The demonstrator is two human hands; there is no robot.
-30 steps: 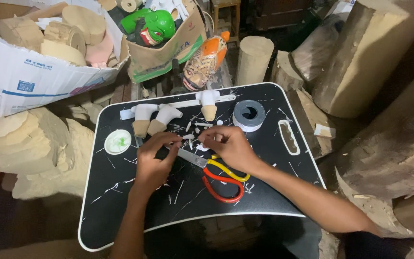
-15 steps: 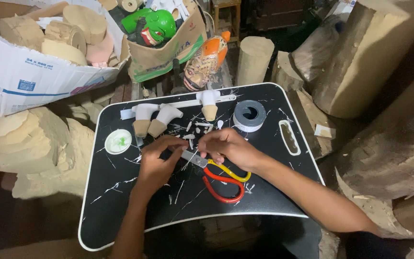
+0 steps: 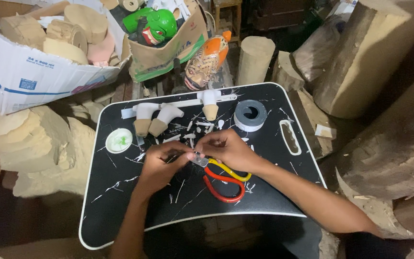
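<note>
Both hands meet over the middle of a black lap tray (image 3: 120, 201). My left hand (image 3: 161, 165) and my right hand (image 3: 226, 148) pinch a small pale piece between their fingertips; what it is I cannot make out. Just under the fingers lie scissors (image 3: 224, 180) with one yellow and one red handle, their blades hidden by the hands. Small white scraps (image 3: 192, 132) are scattered on the tray behind the hands.
Toward the tray's back edge stand three white-topped tan pieces (image 3: 156, 120), a grey tape roll (image 3: 250, 115) and a small white lid (image 3: 119, 140). Behind are a cardboard box of carved foam shapes (image 3: 49, 52), a green mask (image 3: 156, 24) and an orange mask (image 3: 207, 60). Wood logs (image 3: 370, 57) crowd the right.
Both hands have stayed at the tray's middle, fingers shifting slightly on the small piece. Nothing else moved.
</note>
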